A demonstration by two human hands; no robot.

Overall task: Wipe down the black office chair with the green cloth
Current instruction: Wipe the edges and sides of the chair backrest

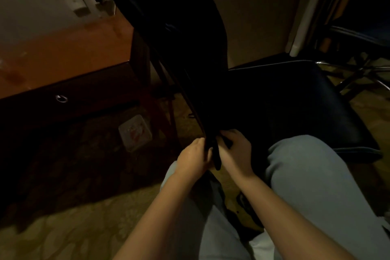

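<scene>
Wiping in hand at the lower back edge of the chair [190,48].
Left hand [194,156] and right hand [234,152] both grip that dark edge; cloth not discernible in the dimness. Next, likely the seat.

Dim room, seen looking down. A black padded office chair [295,101] fills the centre, its tall back leaning left and its seat to the right. The left hand [193,155] and the right hand [233,151] both curl round the narrow lower end of the chair back (too dark to tell if a cloth is held). Pale grey trouser legs [312,175] lie below. A brown wooden desk [73,55] stands at left on patterned beige carpet [63,234].
</scene>
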